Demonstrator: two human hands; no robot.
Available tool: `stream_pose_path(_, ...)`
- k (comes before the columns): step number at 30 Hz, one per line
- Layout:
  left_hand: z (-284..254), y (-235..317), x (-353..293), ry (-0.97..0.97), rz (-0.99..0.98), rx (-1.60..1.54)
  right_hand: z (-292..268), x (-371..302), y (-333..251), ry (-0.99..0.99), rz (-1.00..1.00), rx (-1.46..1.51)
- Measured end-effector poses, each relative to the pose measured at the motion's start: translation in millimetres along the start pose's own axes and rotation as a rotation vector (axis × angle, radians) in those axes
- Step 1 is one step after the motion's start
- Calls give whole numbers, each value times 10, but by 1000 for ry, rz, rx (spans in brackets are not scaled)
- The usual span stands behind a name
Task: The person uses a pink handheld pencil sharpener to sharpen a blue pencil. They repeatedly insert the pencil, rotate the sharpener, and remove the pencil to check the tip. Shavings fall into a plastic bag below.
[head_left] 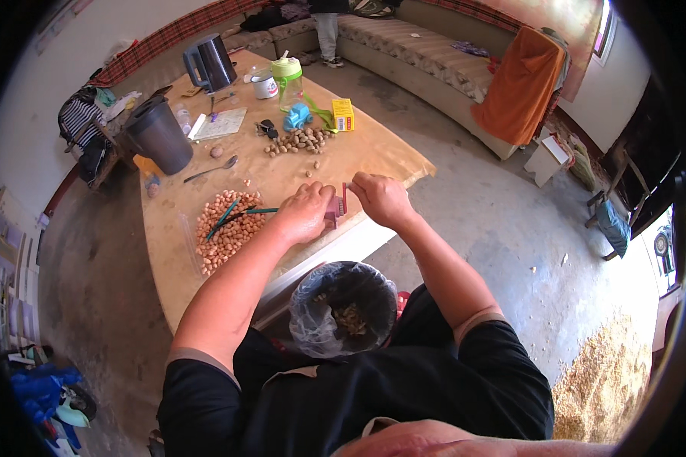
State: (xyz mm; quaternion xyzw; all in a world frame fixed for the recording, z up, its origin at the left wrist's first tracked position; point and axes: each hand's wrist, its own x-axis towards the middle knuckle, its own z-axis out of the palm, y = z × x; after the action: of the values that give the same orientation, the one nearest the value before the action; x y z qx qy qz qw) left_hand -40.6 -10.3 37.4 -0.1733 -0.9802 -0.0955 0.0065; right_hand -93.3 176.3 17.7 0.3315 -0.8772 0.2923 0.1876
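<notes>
Near the table's front edge, my left hand is closed around a small pink-purple pencil sharpener. A teal pencil sticks out to the left from under that hand; its far end is hidden there. My right hand is closed at the sharpener's red crank, and its fingers hide the knob. To the left of my left hand lies a clear tray of shelled peanuts, with teal and dark pencils lying across them.
A bin lined with clear plastic, with shells inside, stands between my knees. Unshelled peanuts, a yellow box, a green-lidded bottle, a mug, a spoon and dark jugs occupy the table. A person stands by the sofa.
</notes>
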Motion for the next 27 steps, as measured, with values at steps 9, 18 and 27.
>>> stream_pose_path(9, 12, 17, -16, 6, -18, -9, 99, -381, 32, -465, -24, -86)
stream_pose_path(18, 3, 3, 18, -30, 2, 11, -18, -35, -5, -14, -16, -18)
stream_pose_path(27, 5, 25, -18, 13, -5, -18, 111, -379, -41, -476, 21, -148)
